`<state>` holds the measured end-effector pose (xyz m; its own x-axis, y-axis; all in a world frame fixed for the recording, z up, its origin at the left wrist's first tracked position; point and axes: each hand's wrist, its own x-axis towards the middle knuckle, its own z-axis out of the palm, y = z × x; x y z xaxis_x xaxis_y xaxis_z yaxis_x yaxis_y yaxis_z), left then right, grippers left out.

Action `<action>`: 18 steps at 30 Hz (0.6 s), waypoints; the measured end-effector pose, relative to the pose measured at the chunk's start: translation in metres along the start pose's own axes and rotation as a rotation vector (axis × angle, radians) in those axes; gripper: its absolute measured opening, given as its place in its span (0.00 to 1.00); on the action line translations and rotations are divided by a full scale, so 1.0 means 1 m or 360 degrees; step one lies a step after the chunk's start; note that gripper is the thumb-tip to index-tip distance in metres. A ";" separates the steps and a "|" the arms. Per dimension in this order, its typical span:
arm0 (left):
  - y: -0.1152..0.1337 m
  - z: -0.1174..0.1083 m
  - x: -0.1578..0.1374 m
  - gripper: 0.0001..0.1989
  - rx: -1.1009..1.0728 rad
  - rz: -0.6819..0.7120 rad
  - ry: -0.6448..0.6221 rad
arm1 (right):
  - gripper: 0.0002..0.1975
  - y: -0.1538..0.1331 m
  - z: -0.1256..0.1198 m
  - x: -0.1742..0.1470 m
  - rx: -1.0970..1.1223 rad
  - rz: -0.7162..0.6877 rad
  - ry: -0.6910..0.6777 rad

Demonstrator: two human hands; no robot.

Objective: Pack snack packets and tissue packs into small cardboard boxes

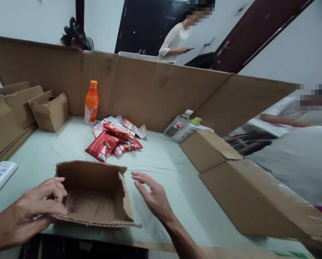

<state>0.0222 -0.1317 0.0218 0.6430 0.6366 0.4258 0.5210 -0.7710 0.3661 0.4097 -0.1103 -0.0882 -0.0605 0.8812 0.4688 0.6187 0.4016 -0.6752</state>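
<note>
In the head view, the box (92, 176) stood open-topped by the near edge of the table (169, 158), closer to the person than the red packets (103, 144) and the orange bottle (91, 102); the left hand (40, 205) was closed on its near left corner, fingers curled over the edge; the right hand (154, 196) held nothing, thumb and fingers parted, just beside the right wall but apart from it; the box was probably light and hardly slippery, its walls fairly stiff, though the ragged rims seemed apt to bend or tear under a hard pinch; a flat hold on both side walls, below the rim, would likely have suited it best.
</note>
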 end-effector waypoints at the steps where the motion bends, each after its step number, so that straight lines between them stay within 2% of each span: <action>1: 0.001 0.004 0.012 0.15 -0.0101 0.0090 -0.0091 | 0.11 0.008 -0.003 0.008 -0.0047 0.0007 0.0033; 3: -0.001 0.011 0.030 0.18 -0.0222 0.0183 -0.0136 | 0.13 0.021 -0.008 0.033 -0.0189 -0.0028 0.0053; 6: -0.009 0.022 0.038 0.19 -0.0090 0.0163 0.0049 | 0.19 0.031 -0.009 0.088 -0.0604 -0.0062 -0.0091; 8: -0.012 0.027 0.036 0.20 0.0038 0.0128 0.0144 | 0.25 0.034 -0.001 0.129 -0.0838 -0.0019 -0.0210; 11: -0.010 0.030 0.029 0.21 0.0177 0.0090 0.0229 | 0.32 0.035 0.020 0.183 -0.0931 0.0069 -0.0280; 13: -0.005 0.028 0.025 0.22 0.0261 0.0082 0.0236 | 0.30 0.037 0.033 0.206 -0.0929 0.0148 -0.0319; 15: 0.000 0.026 0.023 0.22 0.0307 0.0055 0.0210 | 0.23 0.038 0.038 0.220 -0.0892 0.0251 -0.0323; 18: 0.006 0.024 0.021 0.22 0.0291 -0.0006 0.0167 | 0.17 0.038 0.021 0.225 -0.0807 0.0386 -0.0216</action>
<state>0.0525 -0.1227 0.0129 0.5838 0.6299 0.5122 0.6224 -0.7524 0.2158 0.4028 0.1085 -0.0207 0.0509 0.9708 0.2346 0.9233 0.0438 -0.3815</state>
